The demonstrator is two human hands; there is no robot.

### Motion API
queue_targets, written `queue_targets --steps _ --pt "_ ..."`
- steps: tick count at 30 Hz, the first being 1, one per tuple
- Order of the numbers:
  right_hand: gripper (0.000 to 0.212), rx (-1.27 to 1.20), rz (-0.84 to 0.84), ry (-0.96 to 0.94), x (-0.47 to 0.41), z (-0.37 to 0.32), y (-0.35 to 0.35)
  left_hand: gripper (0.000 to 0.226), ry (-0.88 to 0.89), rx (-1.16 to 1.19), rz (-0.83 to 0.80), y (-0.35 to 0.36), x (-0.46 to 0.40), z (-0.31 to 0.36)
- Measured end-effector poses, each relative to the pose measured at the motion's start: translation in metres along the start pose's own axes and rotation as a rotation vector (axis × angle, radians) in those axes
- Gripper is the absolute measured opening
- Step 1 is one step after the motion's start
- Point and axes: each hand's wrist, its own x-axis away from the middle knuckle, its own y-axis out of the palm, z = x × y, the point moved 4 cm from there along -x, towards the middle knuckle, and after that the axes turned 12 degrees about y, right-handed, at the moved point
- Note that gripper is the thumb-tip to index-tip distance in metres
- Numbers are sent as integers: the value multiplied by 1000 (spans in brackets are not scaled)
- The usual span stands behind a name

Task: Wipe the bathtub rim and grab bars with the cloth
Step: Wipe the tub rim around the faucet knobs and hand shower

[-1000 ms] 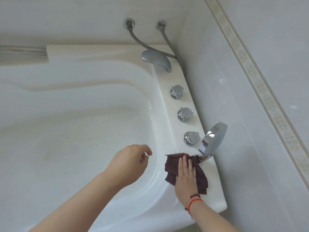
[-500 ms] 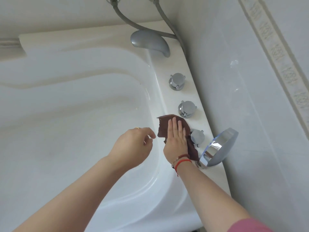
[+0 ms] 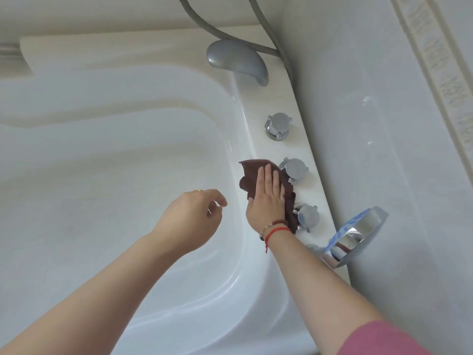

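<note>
A dark brown cloth (image 3: 252, 174) lies flat on the white bathtub rim (image 3: 258, 116), between the tub's inner edge and the chrome knobs. My right hand (image 3: 267, 198) presses flat on the cloth, fingers straight and together, pointing away from me. A red string bracelet circles that wrist. My left hand (image 3: 190, 219) hovers over the tub basin to the left of the cloth, fingers loosely curled and holding nothing. No grab bar is in view.
Three chrome knobs (image 3: 277, 125) (image 3: 294, 169) (image 3: 307, 216) stand in a row along the rim. A grey spout (image 3: 236, 60) sits at the far corner with two hoses behind it. A chrome hand shower (image 3: 357, 233) rests by the tiled wall (image 3: 384, 124).
My right hand has slid the cloth along the rim away from me, from beside the hand shower up to between the nearer two knobs. The left hand stays hovering over the basin.
</note>
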Motion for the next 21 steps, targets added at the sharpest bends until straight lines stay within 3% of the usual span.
queue_targets --steps 4,7,10,16,21 --pt "74 11 110 4 35 25 8 25 0 10 4 -1 -2 -1" --pt "88 42 64 -25 59 33 19 26 -8 19 5 -3 -3 -3" --pt "97 63 53 62 48 22 24 25 -5 15 6 -6 -5 -6" --pt "80 -58 -18 130 8 0 2 25 -16 15 6 -7 -7 -10" --pt "76 -33 92 75 46 21 15 25 5 44 3 -8 -11 -8"
